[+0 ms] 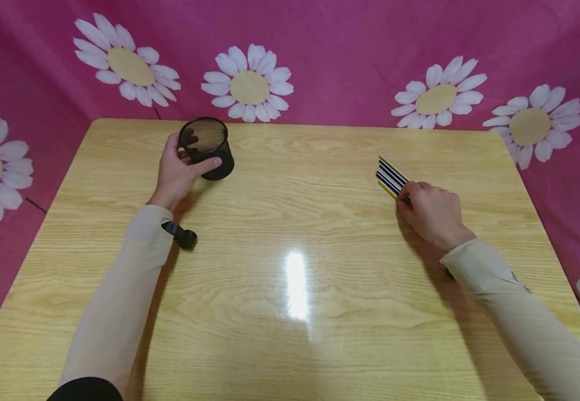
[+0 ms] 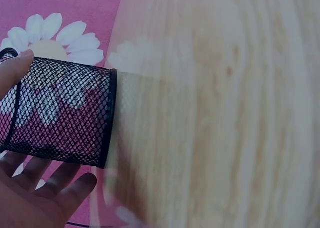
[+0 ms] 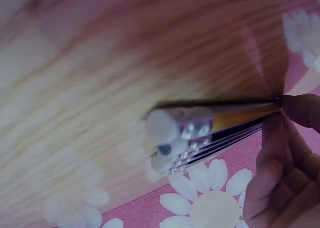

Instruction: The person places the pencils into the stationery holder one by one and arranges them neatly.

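Note:
A black mesh pencil cup is at the back left of the wooden table, its open rim upward. My left hand holds it from the left, thumb across the near side and fingers around the far side. In the left wrist view, the thumb and fingers lie on opposite sides of the mesh cup. Over the right part of the table, my right hand pinches several striped pencils. The right wrist view shows pale erasers and metal ferrules on these pencils; the fingertips pinch their far portion.
The wooden table has a bright light reflection near its middle. Behind and beside it hangs a pink cloth printed with white daisies. A dark strapped device sits at the left wrist.

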The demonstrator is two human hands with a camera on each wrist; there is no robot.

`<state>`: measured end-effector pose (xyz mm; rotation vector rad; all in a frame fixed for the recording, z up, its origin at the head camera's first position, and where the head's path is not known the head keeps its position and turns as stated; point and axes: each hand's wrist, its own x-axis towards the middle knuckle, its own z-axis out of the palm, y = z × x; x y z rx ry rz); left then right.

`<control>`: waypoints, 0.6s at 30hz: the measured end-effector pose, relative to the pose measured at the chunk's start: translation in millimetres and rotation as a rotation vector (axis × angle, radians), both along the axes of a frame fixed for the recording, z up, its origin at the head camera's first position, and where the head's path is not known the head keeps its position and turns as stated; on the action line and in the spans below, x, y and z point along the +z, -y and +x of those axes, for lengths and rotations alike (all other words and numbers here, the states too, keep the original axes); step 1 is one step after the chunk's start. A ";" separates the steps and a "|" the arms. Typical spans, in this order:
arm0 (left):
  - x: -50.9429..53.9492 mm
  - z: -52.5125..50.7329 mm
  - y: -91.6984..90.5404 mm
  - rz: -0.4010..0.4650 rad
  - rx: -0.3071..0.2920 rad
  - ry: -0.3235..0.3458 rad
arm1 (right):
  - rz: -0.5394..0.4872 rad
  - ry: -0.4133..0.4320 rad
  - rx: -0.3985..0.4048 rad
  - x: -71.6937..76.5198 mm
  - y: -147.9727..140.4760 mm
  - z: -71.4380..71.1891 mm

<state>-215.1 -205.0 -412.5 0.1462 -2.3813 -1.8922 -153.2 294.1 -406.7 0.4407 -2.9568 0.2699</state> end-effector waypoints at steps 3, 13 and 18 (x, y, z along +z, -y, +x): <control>2.0 0.5 -1.0 -0.034 0.001 0.001 | 0.001 -0.001 -0.007 0.1 0.9 -0.2; 12.2 9.3 -15.4 -0.056 -0.043 -0.044 | 0.006 0.010 -0.033 0.1 2.7 0.7; 21.5 17.1 -31.8 -0.065 -0.133 -0.071 | 0.010 0.008 -0.035 0.0 2.7 0.1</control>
